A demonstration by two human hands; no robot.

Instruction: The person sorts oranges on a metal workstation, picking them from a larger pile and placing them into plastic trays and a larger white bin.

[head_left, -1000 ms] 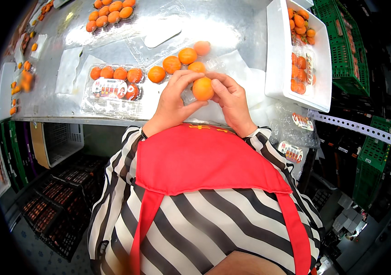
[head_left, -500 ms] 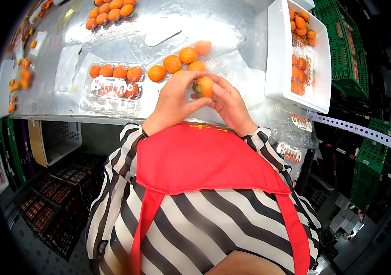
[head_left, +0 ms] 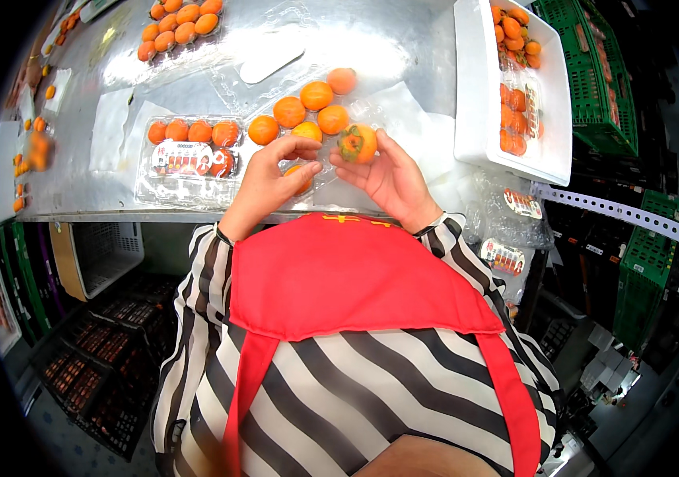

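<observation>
A persimmon (head_left: 363,144) rests in my right hand (head_left: 395,181), which is closed around it from the right, its green-brown leafy cap turned toward me. My left hand (head_left: 268,181) is just to the left, fingers curved and thumb apart, gripping nothing. Behind its thumb another persimmon (head_left: 305,186) shows in part; how it lies is hidden. Just beyond my hands, several loose orange persimmons, one of them a bright one (head_left: 317,95), sit in an open clear plastic tray. Left of them stands a closed clear clamshell pack (head_left: 190,179) of persimmons with a printed label.
A white foam box (head_left: 550,119) with loose and packed fruit stands at right, beside green crates (head_left: 594,79). More persimmons (head_left: 182,32) sit at the far edge of the metal table (head_left: 172,87). Empty labelled packs (head_left: 506,230) lie at my right. Black crates (head_left: 108,358) stand low left.
My hands have parted: the left has moved down and left off the persimmon. It stays in my right hand, its leafy cap now facing me. The view has shifted slightly.
</observation>
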